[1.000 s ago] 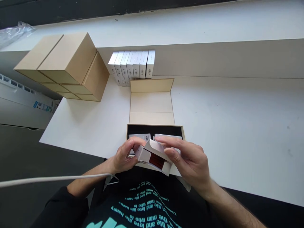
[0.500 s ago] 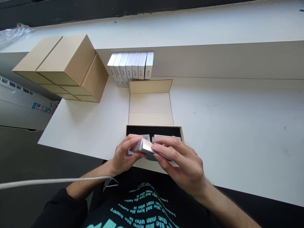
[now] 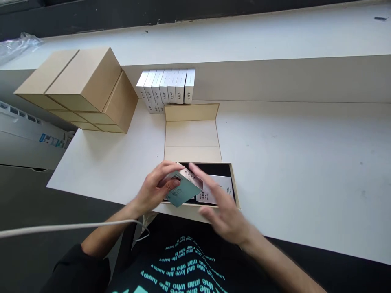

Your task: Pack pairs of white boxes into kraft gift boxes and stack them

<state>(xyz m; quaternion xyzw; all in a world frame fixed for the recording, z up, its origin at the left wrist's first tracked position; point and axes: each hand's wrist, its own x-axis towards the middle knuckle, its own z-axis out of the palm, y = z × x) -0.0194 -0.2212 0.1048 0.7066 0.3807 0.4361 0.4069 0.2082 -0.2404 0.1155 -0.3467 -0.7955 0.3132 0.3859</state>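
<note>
Tilted in the grip of my left hand [image 3: 157, 185] is a small teal and white carton [image 3: 183, 188] with dark printed characters. Thumb and fingers press on its opposite faces, above the left half of an opened beige gift box [image 3: 234, 188]. My right hand [image 3: 221, 207] hovers just right of the carton, slightly blurred, with thumb and fingers apart and nothing between them. Beneath it, a white printed carton [image 3: 226, 184] lies in the gift box's black-lined right side. The left side of the box is mostly hidden by my left hand and the carton. Its lid [image 3: 192, 134] is folded back, away from me.
Several white cartons [image 3: 165, 86] stand in rows against the back ledge. Stacked beige boxes [image 3: 82, 87] fill the table's left rear. A white cable [image 3: 70, 228] crosses at lower left. Clear plastic wrap [image 3: 18, 47] lies on the ledge [image 3: 244, 42].
The carton has turned so its teal face and printed end now show. My right hand has come off it and opened, while my left hand keeps hold.
</note>
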